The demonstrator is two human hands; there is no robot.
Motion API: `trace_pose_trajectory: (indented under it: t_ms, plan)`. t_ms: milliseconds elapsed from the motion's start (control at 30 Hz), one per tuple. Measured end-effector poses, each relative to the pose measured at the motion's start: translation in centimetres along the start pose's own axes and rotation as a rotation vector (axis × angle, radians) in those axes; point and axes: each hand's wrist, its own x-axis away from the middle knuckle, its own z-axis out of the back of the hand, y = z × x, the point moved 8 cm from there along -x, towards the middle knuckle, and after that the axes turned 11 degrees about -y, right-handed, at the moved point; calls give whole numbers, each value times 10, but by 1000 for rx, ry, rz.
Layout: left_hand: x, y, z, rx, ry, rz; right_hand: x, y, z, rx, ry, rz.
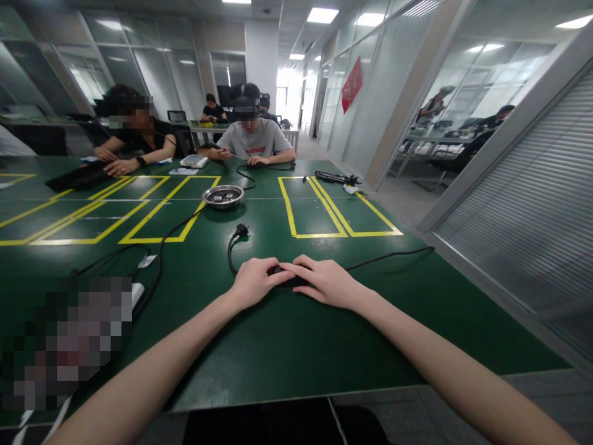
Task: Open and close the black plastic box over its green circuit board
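Both my hands meet over a small dark piece (293,281) on the green table, mostly hidden under my fingers. It lies in line with a black power cord (393,254). My left hand (252,281) is closed around its left end, thumb and fingers pointing right. My right hand (331,283) grips it from the other side, fingers bent over the top and touching the left fingertips. Beyond my left hand the cord curves up to a black plug (241,231). On the right it trails toward the table's edge.
A metal bowl (223,196) with small metal parts stands ahead. Yellow tape (319,235) outlines areas on the green table (324,364). A black folded tripod-like item (336,178) lies at the far right. Two people work across the table. Another cable (160,266) runs at left.
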Motion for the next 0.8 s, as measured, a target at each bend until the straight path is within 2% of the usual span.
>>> trace_pose_trajectory:
  t_ms: [67, 133, 200, 267, 367, 433, 533, 633, 800]
  plan:
    - [-1, -2, -1, 69, 4, -13, -3, 3, -7, 54, -50, -46]
    - [1, 0, 7, 55, 98, -69, -4, 13, -10, 82, -78, -122]
    - [5, 4, 18, -14, 236, -139, 0, 34, -5, 96, -50, -253]
    - [8, 8, 25, -75, 317, -191, 11, 66, 8, 107, 41, -461]
    - [7, 10, 19, -91, 255, -230, 48, 123, 31, 101, 174, -886]
    - [5, 13, 10, -92, 174, -257, 77, 153, 41, 79, 250, -1106]
    - [4, 18, -2, -96, 89, -291, 118, 188, 38, 4, 262, -1357]
    - [3, 21, -8, -94, 47, -304, 145, 210, 22, -80, 192, -1487]
    - [2, 20, -9, -84, 20, -291, 161, 222, 13, -98, 191, -1542]
